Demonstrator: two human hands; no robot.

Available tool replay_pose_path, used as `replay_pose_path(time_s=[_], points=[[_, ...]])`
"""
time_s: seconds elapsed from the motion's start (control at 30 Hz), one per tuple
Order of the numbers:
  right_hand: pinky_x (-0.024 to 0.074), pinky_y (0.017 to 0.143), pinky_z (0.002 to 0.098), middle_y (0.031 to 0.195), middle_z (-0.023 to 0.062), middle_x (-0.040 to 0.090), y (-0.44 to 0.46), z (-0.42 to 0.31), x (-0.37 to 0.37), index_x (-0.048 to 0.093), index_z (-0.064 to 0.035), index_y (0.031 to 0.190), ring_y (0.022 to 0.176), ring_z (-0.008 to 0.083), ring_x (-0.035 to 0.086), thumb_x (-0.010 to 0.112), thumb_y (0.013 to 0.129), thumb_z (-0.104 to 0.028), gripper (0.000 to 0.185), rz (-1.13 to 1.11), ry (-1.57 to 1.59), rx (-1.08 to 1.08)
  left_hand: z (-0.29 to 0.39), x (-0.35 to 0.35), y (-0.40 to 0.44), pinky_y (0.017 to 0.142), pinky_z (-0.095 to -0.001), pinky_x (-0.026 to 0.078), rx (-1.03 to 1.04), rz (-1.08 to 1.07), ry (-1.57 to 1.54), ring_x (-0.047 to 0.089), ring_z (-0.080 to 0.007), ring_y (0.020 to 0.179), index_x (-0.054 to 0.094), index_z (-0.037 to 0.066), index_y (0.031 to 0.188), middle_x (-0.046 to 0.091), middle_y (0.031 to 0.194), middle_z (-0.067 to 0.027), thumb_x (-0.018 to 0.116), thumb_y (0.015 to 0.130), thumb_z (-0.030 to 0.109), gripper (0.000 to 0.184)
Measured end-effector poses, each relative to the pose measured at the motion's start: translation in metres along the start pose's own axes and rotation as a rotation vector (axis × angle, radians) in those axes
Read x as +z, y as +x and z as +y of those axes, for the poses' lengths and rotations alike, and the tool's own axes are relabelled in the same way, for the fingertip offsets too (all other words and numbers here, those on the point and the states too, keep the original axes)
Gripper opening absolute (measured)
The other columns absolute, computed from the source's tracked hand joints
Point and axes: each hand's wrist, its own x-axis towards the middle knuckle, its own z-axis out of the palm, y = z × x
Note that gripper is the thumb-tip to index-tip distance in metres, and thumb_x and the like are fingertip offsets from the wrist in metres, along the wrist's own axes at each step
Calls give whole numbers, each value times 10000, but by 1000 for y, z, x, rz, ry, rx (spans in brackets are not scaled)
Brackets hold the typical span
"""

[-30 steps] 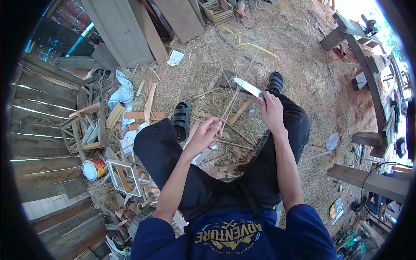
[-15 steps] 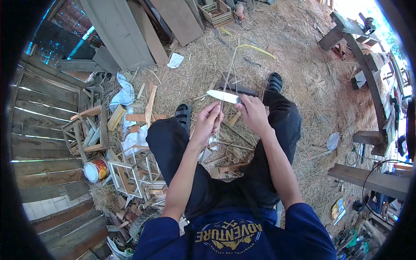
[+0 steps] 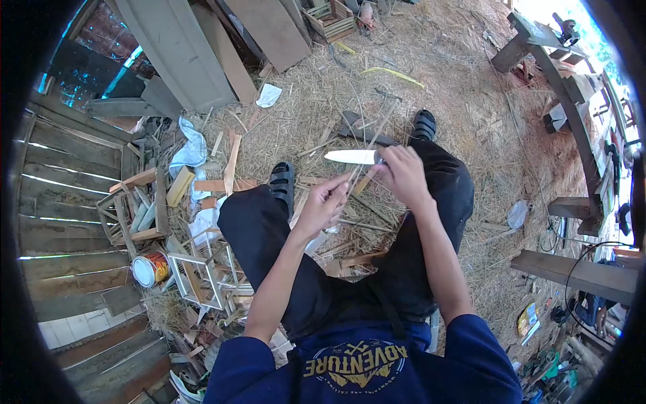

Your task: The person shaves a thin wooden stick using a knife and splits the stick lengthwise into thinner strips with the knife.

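Observation:
A knife (image 3: pixel 351 157) with a pale, broad blade points left from my right hand (image 3: pixel 404 176), whose fingers are wrapped round its handle. My left hand (image 3: pixel 324 207) pinches a thin strip (image 3: pixel 374 137) that runs up and to the right, passing by the blade near the handle. The strip's lower end is hidden by my left fingers. Both hands are above the gap between my knees, the left lower than the right.
Straw and wood scraps cover the ground. A dark flat piece (image 3: pixel 367 129) lies beyond the knife. At the left are a small wooden frame (image 3: pixel 195 279) and a paint bucket (image 3: pixel 149 269); a wooden bench (image 3: pixel 572 101) stands at the right.
Over the last half second, the knife and my right hand have shifted slightly right and down. My left hand has moved a little lower, and the strip now slants more to the right.

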Motion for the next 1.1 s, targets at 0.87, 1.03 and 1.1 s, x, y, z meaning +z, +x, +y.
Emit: replay_pose_path(time_s=[0.87,1.03,1.1], points=[[465,768,445,836,118,633,-22,-8,18,610,-62,949,847,326,627,634,954,-255,195,-217,45,-44,-28,-28,-3,481,-206,308,68,108,236,431,-8,573,691,-5,1049,563,732,35,597,1042,233,256],[486,677,452,794,198,651,8,42,-6,613,-21,1068,766,409,653,520,1049,-282,277,82,69,546,-8,-15,-7,484,-202,293,51,31,184,369,-3,571,602,27,1385,484,730,67,570,1057,214,379],[474,630,453,755,229,622,6,42,-7,588,-24,1036,712,437,637,471,1077,-286,289,121,87,568,-14,-14,-5,468,-197,229,54,2,190,296,4,533,574,14,1399,377,678,103,547,1069,224,392]])
